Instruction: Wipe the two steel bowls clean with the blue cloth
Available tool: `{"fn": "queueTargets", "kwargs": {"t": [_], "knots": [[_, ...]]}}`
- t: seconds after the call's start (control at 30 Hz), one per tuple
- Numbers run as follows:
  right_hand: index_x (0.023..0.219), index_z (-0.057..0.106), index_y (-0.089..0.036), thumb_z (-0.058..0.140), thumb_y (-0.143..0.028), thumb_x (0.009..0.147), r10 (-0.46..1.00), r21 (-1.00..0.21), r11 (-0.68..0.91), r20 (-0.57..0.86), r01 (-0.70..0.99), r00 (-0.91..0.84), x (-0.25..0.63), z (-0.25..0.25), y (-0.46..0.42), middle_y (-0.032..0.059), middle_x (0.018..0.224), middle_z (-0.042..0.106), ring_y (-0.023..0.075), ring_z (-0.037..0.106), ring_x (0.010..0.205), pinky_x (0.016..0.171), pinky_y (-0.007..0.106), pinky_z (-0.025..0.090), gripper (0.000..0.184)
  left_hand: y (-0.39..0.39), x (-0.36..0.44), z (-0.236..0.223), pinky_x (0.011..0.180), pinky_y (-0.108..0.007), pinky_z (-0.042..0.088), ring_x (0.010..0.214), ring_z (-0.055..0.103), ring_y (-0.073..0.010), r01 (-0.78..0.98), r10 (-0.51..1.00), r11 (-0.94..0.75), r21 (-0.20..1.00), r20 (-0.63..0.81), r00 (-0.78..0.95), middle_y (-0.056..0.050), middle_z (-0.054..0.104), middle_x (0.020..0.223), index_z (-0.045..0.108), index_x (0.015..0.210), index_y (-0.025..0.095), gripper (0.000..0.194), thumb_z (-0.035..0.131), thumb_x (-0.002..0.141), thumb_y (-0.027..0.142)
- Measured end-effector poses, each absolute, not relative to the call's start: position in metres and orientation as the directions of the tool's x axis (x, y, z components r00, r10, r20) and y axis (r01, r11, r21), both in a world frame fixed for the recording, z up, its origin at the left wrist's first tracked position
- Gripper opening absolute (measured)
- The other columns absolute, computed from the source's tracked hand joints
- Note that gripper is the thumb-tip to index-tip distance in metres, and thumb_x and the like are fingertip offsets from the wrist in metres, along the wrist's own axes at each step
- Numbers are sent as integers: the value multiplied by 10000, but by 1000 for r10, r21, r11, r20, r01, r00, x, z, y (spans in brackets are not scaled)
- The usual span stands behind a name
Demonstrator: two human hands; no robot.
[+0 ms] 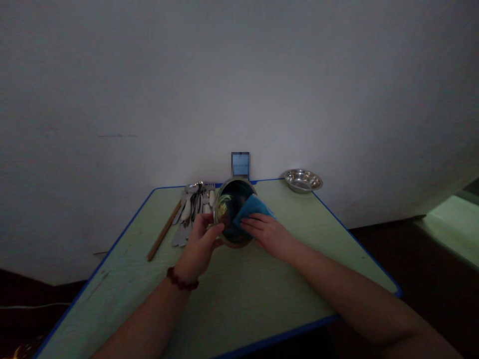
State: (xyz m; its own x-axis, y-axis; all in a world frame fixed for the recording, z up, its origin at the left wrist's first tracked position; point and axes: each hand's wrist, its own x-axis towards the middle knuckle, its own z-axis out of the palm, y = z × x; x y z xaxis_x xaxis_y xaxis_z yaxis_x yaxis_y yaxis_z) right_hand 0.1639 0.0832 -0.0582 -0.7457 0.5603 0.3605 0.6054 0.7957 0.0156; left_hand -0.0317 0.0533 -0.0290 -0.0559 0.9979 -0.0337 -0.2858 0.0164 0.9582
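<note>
Near the middle of the table, a round metal bowl [226, 212] is tilted so that its dark, shiny inside faces me. My left hand [203, 239] grips its left rim, thumb over the edge and fingers around the outside. In my right hand [267, 233] is a blue cloth [254, 207], which the fingers press against the inside of the bowl on its right. The cloth covers part of the bowl's inside. Just left of the bowl lies a pile of cutlery [190, 204], with spoons, forks and knives. Wooden chopsticks [164, 232] lie beside the pile.
A shallow metal dish [303, 180] stands at the table's back right corner. Against the wall at the back, a small device with a lit screen [240, 165] stands upright. The pale green table [232, 309] has a blue edge. Another pale surface [456, 229] shows at far right.
</note>
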Motion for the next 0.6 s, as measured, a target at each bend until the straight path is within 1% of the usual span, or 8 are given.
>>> {"fn": "queueTargets", "kwargs": {"t": [0.13, 0.23, 0.3, 0.37, 0.47, 0.6], "knots": [[1265, 487, -135, 447, -115, 868, 568, 6, 789, 372, 614, -734, 163, -61, 84, 81, 1277, 539, 207, 437, 1190, 993, 382, 404, 399, 53, -34, -32, 583, -323, 516, 772, 608, -202, -256, 999, 6, 967, -20, -49, -25, 614, 871, 510, 853, 206, 328, 700, 607, 311], [1271, 479, -127, 435, -103, 869, 579, -3, 786, 355, 618, -734, 163, -61, 84, 86, 1277, 538, 206, 437, 1191, 989, 389, 409, 405, 53, -35, -35, 622, -321, 511, 838, 606, -216, -257, 1000, -19, 966, 17, -10, -45, 598, 974, 504, 980, 206, 425, 703, 611, 279], [1274, 476, -130, 425, -96, 870, 585, -5, 780, 358, 626, -727, 163, -61, 85, 82, 1275, 540, 200, 436, 1192, 997, 380, 402, 409, 53, -35, -37, 679, -334, 504, 901, 592, -226, -270, 999, -27, 963, 38, 34, -62, 579, 1050, 483, 1084, 213, 503, 690, 629, 262], [1277, 474, -137, 415, -90, 870, 589, -3, 776, 364, 631, -722, 163, -62, 85, 76, 1277, 538, 196, 435, 1193, 1000, 375, 398, 414, 53, -34, -38, 750, -355, 486, 947, 574, -231, -276, 995, -32, 961, 56, 79, -73, 573, 1072, 475, 1136, 206, 542, 680, 637, 253], [1283, 467, -129, 412, -86, 866, 592, -2, 773, 362, 634, -720, 163, -62, 84, 75, 1284, 532, 205, 432, 1191, 994, 380, 405, 423, 54, -34, -40, 821, -378, 455, 976, 557, -236, -275, 992, -57, 960, 86, 95, -73, 584, 1041, 501, 1121, 199, 538, 689, 620, 241], [1291, 456, -121, 421, -75, 858, 598, -16, 768, 375, 640, -708, 163, -61, 84, 82, 1287, 528, 207, 424, 1193, 993, 384, 401, 437, 55, -34, -43, 831, -397, 446, 974, 553, -239, -255, 989, -117, 960, 137, 59, -72, 587, 1041, 532, 1094, 207, 508, 693, 613, 232]]}}
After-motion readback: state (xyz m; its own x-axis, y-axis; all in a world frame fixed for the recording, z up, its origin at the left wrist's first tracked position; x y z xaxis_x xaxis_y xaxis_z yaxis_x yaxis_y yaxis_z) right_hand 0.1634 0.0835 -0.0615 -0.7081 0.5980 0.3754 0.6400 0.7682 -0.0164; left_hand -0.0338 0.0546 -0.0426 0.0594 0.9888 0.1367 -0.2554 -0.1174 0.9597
